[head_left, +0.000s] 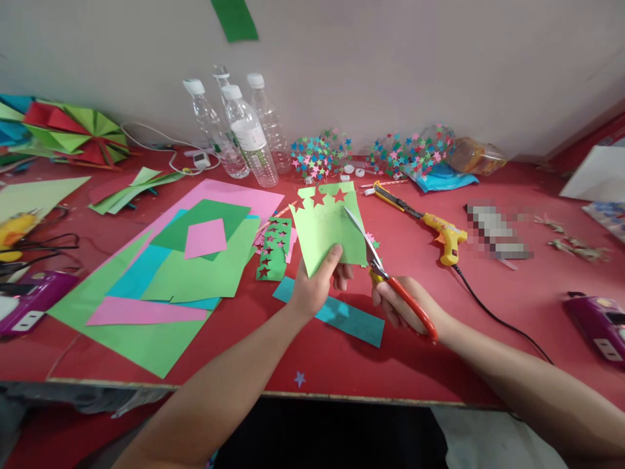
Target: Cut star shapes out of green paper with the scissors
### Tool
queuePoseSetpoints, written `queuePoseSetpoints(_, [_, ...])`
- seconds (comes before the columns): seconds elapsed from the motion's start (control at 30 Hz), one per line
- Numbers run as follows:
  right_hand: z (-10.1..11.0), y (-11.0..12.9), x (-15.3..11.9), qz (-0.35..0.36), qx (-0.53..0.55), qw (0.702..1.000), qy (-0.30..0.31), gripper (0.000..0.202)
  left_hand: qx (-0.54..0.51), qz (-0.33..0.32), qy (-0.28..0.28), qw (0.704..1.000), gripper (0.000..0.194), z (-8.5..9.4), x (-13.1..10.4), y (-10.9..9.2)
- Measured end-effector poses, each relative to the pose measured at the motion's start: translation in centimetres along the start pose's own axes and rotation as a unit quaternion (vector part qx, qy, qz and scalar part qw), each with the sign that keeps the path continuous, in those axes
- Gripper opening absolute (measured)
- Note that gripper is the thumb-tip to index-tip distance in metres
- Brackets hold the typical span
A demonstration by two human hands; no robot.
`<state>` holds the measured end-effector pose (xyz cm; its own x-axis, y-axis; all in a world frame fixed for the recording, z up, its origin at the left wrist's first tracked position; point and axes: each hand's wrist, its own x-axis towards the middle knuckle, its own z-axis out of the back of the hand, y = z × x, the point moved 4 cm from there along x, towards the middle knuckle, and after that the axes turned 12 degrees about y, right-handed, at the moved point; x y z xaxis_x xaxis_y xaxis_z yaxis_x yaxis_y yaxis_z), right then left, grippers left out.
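Observation:
My left hand point(315, 286) pinches a light green sheet of paper point(322, 234) by its lower edge, thumb on top. Star-shaped holes run along the sheet's top edge, and the red table shows through them. My right hand point(407, 303) grips red-handled scissors point(410, 306); their blades point up and left, overlapping the sheet's right part. Whether the blades touch the paper I cannot tell. A blue paper strip point(356, 321) lies beneath the hands. Left of the sheet rests a dark green strip point(277, 244) with star cutouts.
Several coloured sheets point(195, 280) are stacked at left. Plastic bottles point(254, 140) stand by the wall, near clusters of small paper stars point(319, 153). A yellow glue gun point(444, 236) with a black cord lies at right. Purple power strips point(598, 326) sit at both sides.

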<state>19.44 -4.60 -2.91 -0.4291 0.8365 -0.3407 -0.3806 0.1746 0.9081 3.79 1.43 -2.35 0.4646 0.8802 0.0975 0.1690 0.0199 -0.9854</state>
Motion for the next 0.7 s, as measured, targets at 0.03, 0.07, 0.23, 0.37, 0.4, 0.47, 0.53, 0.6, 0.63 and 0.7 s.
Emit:
queuePoseSetpoints(0.03, [0.00,-0.03,0.00,-0.003,0.000,1.000,-0.001,0.052,-0.001,-0.002,0.001,1.000,0.045,-0.02,0.01,0.00])
queuePoseSetpoints(0.07, [0.01,-0.08,0.01,-0.006,0.000,1.000,-0.002,0.052,-0.001,-0.004,0.002,1.000,0.045,-0.02,0.02,0.02])
queuePoseSetpoints(0.23, [0.01,-0.27,-0.01,-0.014,-0.001,1.000,-0.010,0.050,0.000,-0.004,0.007,1.000,0.045,0.00,0.01,0.25])
queuePoseSetpoints(0.37, [-0.07,-0.14,-0.03,-0.011,-0.001,1.000,-0.009,0.052,0.001,-0.002,0.015,1.000,0.045,-0.11,-0.06,0.41])
queuePoseSetpoints(0.4, [-0.07,-0.08,-0.03,-0.009,-0.001,1.000,-0.009,0.053,0.001,-0.002,0.015,1.000,0.045,-0.12,-0.07,0.44])
queuePoseSetpoints(0.47, [-0.05,-0.02,-0.02,-0.008,-0.004,1.000,-0.008,0.055,0.000,-0.003,0.015,1.000,0.045,-0.15,-0.07,0.48])
queuePoseSetpoints(0.53, [-0.02,-0.01,0.02,-0.007,-0.005,1.000,-0.006,0.056,0.000,-0.005,0.019,1.000,0.044,-0.22,-0.05,0.54])
queuePoseSetpoints(0.6, [-0.02,-0.04,0.05,-0.006,-0.005,1.000,-0.005,0.057,-0.001,-0.008,0.022,1.000,0.044,-0.31,-0.01,0.61])
queuePoseSetpoints(0.63, [-0.02,-0.05,0.06,-0.005,-0.005,1.000,-0.005,0.056,-0.003,-0.009,0.023,1.000,0.043,-0.34,0.01,0.66])
queuePoseSetpoints(0.7, [-0.05,-0.05,0.06,-0.004,-0.005,1.000,-0.006,0.054,-0.005,-0.011,0.024,1.000,0.043,-0.40,0.04,0.75])
